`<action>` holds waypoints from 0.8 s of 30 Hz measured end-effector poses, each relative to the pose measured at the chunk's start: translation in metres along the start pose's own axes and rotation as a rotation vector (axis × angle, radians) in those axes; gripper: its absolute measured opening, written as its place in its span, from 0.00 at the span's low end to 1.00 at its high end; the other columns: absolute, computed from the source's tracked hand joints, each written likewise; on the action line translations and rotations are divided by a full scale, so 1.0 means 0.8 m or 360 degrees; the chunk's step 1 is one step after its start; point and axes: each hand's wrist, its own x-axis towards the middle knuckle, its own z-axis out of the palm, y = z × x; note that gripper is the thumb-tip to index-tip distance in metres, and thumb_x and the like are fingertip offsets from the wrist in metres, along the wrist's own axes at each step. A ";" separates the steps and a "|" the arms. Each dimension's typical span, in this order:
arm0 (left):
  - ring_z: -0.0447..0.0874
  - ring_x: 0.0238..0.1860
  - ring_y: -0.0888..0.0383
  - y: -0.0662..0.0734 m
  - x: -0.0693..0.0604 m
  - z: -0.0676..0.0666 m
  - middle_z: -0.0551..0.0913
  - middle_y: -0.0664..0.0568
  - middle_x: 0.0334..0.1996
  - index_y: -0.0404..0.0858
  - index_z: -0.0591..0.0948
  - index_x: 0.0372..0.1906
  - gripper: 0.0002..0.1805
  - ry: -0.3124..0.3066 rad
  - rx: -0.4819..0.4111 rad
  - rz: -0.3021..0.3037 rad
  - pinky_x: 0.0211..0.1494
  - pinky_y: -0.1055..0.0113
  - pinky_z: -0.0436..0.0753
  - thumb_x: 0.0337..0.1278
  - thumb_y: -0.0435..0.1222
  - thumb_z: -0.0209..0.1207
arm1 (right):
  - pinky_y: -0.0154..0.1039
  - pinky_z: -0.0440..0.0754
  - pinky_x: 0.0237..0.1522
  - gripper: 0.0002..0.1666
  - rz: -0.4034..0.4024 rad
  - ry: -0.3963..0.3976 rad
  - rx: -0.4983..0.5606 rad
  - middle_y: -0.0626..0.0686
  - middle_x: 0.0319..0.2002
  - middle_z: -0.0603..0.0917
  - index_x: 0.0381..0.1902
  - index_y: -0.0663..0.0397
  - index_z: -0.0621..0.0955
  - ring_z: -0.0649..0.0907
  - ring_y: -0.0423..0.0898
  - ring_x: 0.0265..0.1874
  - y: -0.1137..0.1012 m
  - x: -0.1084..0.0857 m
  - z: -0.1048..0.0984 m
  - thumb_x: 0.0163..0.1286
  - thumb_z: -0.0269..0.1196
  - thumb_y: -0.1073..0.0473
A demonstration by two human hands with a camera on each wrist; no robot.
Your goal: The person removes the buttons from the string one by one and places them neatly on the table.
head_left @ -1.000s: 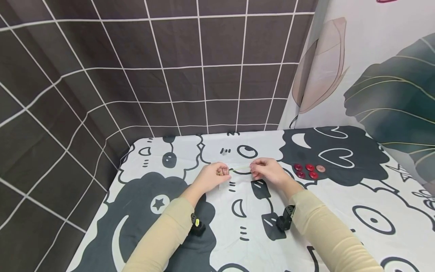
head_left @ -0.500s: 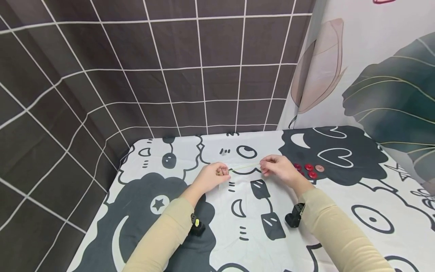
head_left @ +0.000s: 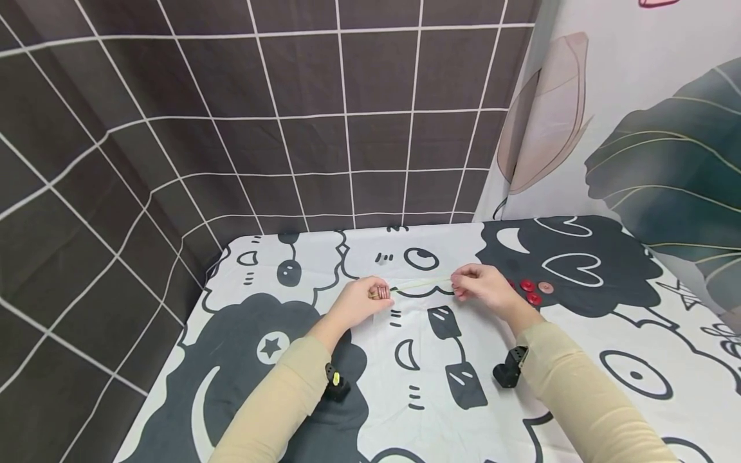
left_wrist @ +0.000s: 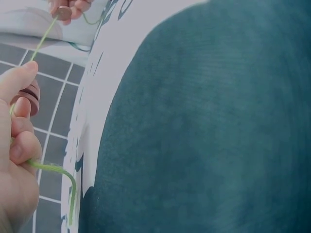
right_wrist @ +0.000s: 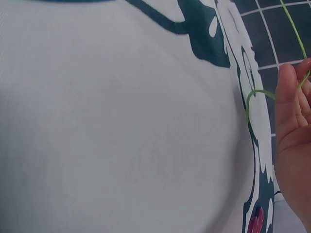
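My left hand (head_left: 357, 302) holds a small stack of pinkish buttons (head_left: 380, 292) threaded on a light green string (head_left: 425, 283). In the left wrist view the buttons (left_wrist: 32, 96) sit between thumb and fingers, and a string tail (left_wrist: 73, 194) hangs out below the hand. To the right, my right hand (head_left: 486, 287) pinches the string, which runs nearly straight between the two hands. A brownish button (left_wrist: 62, 13) shows at the right hand's fingertips in the left wrist view. From the right hand (right_wrist: 294, 111) a loose string end (right_wrist: 250, 99) curves down.
Several red buttons (head_left: 527, 285) and one pink button (head_left: 545, 288) lie on the patterned cloth (head_left: 440, 411), just right of my right hand and partly behind it. A dark gridded curtain (head_left: 301, 148) stands behind and left; a leaf-print curtain (head_left: 660, 167) hangs at the right.
My right hand has moved right, away from the left hand, so a longer stretch of string shows between them. It now covers some of the red buttons. The left hand has stayed put.
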 end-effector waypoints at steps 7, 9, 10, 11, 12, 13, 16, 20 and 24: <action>0.74 0.30 0.60 -0.001 0.000 0.000 0.77 0.58 0.28 0.44 0.81 0.45 0.18 0.0013 0.0002 0.0005 0.34 0.66 0.74 0.50 0.46 0.66 | 0.35 0.81 0.35 0.21 0.0025 0.0023 -0.0042 0.61 0.33 0.81 0.47 0.75 0.74 0.82 0.41 0.28 0.006 -0.008 -0.015 0.66 0.59 0.60; 0.74 0.30 0.60 -0.001 0.000 0.000 0.77 0.58 0.28 0.44 0.81 0.45 0.17 0.0015 -0.0006 0.0005 0.33 0.66 0.74 0.50 0.46 0.66 | 0.35 0.81 0.35 0.21 0.0023 0.0030 -0.0038 0.64 0.35 0.81 0.47 0.75 0.74 0.82 0.41 0.28 0.007 -0.010 -0.018 0.66 0.59 0.59; 0.74 0.29 0.59 -0.001 0.000 0.000 0.77 0.58 0.28 0.44 0.80 0.45 0.17 0.0015 -0.0008 0.0005 0.33 0.66 0.74 0.50 0.46 0.66 | 0.35 0.81 0.35 0.22 0.0026 0.0039 -0.0041 0.65 0.36 0.81 0.47 0.75 0.74 0.82 0.41 0.28 0.008 -0.011 -0.020 0.65 0.60 0.59; 0.74 0.29 0.59 -0.002 0.000 0.000 0.77 0.58 0.28 0.44 0.80 0.45 0.17 0.0015 -0.0009 0.0008 0.33 0.66 0.74 0.50 0.46 0.66 | 0.35 0.81 0.35 0.22 0.0029 0.0044 -0.0035 0.66 0.37 0.81 0.48 0.75 0.74 0.82 0.41 0.28 0.008 -0.012 -0.021 0.66 0.60 0.59; 0.74 0.29 0.59 -0.002 0.000 0.000 0.77 0.58 0.28 0.43 0.80 0.45 0.17 0.0016 -0.0012 0.0009 0.33 0.66 0.74 0.50 0.45 0.66 | 0.35 0.81 0.35 0.22 0.0034 0.0051 -0.0032 0.66 0.38 0.80 0.48 0.74 0.74 0.82 0.41 0.29 0.009 -0.013 -0.022 0.66 0.60 0.58; 0.74 0.29 0.59 -0.002 0.000 0.000 0.77 0.58 0.27 0.44 0.80 0.45 0.17 0.0016 -0.0008 0.0007 0.33 0.66 0.74 0.50 0.45 0.66 | 0.35 0.81 0.36 0.23 0.0040 0.0055 -0.0035 0.67 0.38 0.80 0.48 0.74 0.74 0.82 0.41 0.29 0.009 -0.013 -0.023 0.66 0.60 0.57; 0.74 0.30 0.60 -0.002 0.000 0.001 0.77 0.58 0.28 0.44 0.80 0.45 0.17 0.0017 0.0007 0.0001 0.33 0.66 0.74 0.50 0.46 0.66 | 0.35 0.81 0.36 0.24 0.0062 0.0067 -0.0030 0.66 0.39 0.80 0.49 0.73 0.74 0.82 0.42 0.30 0.011 -0.015 -0.027 0.66 0.60 0.56; 0.74 0.30 0.60 -0.002 0.000 0.002 0.77 0.58 0.28 0.44 0.80 0.46 0.18 0.0014 0.0016 -0.0004 0.34 0.66 0.74 0.50 0.45 0.66 | 0.36 0.81 0.36 0.25 0.0066 0.0070 -0.0010 0.65 0.39 0.80 0.50 0.74 0.73 0.82 0.43 0.31 0.015 -0.017 -0.034 0.67 0.60 0.56; 0.74 0.30 0.60 -0.001 0.001 0.001 0.77 0.58 0.27 0.44 0.80 0.46 0.18 0.0011 0.0014 -0.0011 0.34 0.66 0.74 0.50 0.45 0.66 | 0.36 0.81 0.36 0.25 0.0062 0.0084 -0.0003 0.63 0.38 0.80 0.50 0.75 0.72 0.81 0.42 0.31 0.020 -0.019 -0.041 0.67 0.60 0.56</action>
